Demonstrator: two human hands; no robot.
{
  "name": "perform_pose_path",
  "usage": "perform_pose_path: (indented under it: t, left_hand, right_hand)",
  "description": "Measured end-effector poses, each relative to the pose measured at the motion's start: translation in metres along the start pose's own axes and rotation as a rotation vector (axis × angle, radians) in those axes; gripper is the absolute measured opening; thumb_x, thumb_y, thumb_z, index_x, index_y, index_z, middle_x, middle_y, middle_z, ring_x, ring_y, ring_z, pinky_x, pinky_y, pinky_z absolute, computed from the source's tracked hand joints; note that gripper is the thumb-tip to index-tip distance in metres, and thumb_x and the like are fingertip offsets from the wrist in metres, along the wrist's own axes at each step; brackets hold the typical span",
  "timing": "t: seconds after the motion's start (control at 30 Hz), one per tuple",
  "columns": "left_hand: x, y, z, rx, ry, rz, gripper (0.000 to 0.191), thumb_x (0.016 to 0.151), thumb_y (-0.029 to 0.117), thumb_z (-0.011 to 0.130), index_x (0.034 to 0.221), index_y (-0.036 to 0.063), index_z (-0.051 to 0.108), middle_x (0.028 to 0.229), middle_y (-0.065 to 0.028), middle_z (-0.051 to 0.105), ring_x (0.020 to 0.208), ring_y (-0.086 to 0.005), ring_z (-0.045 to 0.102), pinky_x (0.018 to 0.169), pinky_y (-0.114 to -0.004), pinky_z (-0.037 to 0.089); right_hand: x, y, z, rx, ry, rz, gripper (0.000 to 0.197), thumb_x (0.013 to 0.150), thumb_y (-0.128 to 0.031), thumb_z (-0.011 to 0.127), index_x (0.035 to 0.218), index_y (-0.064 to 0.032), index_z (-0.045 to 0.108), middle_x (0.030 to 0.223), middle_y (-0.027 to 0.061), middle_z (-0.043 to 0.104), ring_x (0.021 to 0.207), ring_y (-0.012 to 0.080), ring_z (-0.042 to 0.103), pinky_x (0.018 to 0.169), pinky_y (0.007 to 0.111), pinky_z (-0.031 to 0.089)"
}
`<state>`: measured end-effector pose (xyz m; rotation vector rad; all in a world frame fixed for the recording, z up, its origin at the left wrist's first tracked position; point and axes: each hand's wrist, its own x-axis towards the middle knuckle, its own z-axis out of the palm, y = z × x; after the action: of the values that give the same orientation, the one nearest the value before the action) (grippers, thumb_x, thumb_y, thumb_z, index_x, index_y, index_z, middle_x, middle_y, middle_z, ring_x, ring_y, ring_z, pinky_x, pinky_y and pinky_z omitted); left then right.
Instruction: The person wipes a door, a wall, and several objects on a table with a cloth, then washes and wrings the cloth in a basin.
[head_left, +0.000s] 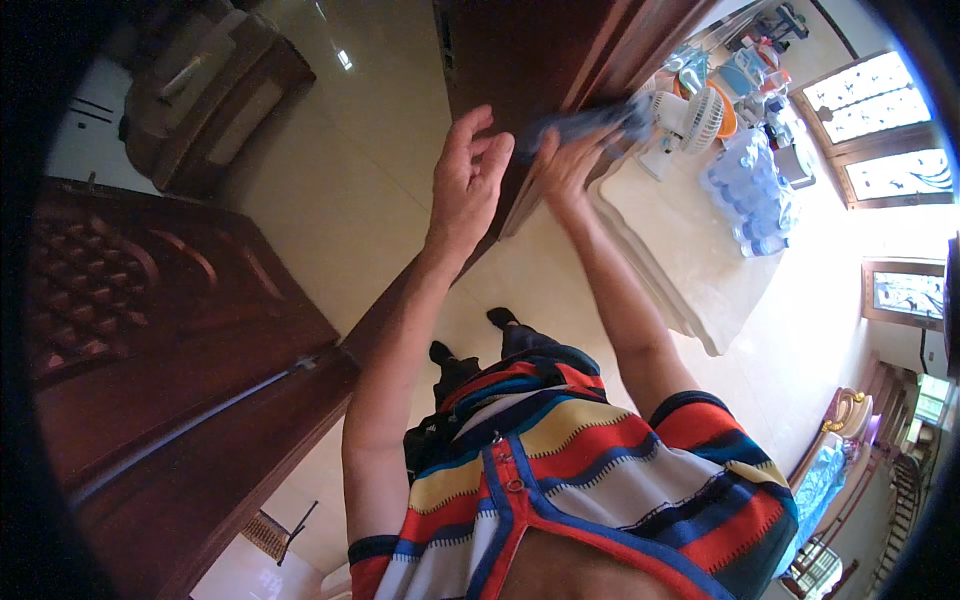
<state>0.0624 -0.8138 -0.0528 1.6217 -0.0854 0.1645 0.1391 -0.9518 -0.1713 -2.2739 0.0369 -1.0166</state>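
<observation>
My right hand (568, 169) is raised against a dark wooden door frame (577, 75) with a blurred blue-grey cloth (592, 127) at its fingers. The cloth spreads across the wood, and its far end reaches in front of a white fan. To the left, my left hand (471, 176) hangs in the air beside the dark wood, fingers loosely curled and apart, with nothing seen in it. The far sides of both hands are hidden.
A pale table (675, 225) at the right bears a white fan (686, 124) and a shrink-wrapped pack of water bottles (750, 187). A carved wooden door (165, 300) stands at the left, with a wooden cabinet (225, 105) beyond. A door sill crosses the floor.
</observation>
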Motion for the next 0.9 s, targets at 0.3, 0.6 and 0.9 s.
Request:
perform_pose_path:
  t: [0.3, 0.6, 0.9]
  left_hand:
    - [0.010, 0.015, 0.036, 0.081, -0.033, 0.105, 0.059, 0.090, 0.031, 0.050, 0.136, 0.0029, 0.026, 0.138, -0.0199, 0.030, 0.124, -0.0335, 0.036, 0.096, -0.040, 0.041]
    - [-0.001, 0.020, 0.027, 0.114, 0.028, -0.004, 0.060, 0.090, 0.030, 0.050, 0.136, 0.0011, 0.023, 0.135, -0.0218, 0.032, 0.120, -0.0294, 0.041, 0.095, -0.037, 0.040]
    - [0.068, 0.075, 0.079, 0.428, 0.437, 0.610, 0.082, 0.086, 0.042, 0.052, 0.134, -0.0099, 0.012, 0.138, -0.0315, 0.013, 0.129, -0.0430, 0.015, 0.106, -0.049, 0.014]
  right_hand:
    - [-0.111, 0.058, 0.054, 0.234, -0.458, 0.389, 0.096, 0.077, -0.018, 0.059, 0.134, 0.0065, -0.015, 0.135, 0.0375, 0.010, 0.123, 0.0485, 0.020, 0.105, 0.043, 0.015]
    - [-0.043, -0.028, -0.041, 0.332, -0.234, 0.097, 0.072, 0.082, -0.008, 0.053, 0.135, 0.0104, 0.009, 0.132, 0.0379, 0.019, 0.118, 0.0528, 0.022, 0.101, 0.052, 0.015]
    - [0.098, -0.023, -0.067, 0.584, -0.023, -0.038, 0.061, 0.093, -0.033, 0.036, 0.139, 0.0009, 0.016, 0.143, 0.0262, 0.015, 0.131, 0.0439, 0.010, 0.106, 0.046, 0.008]
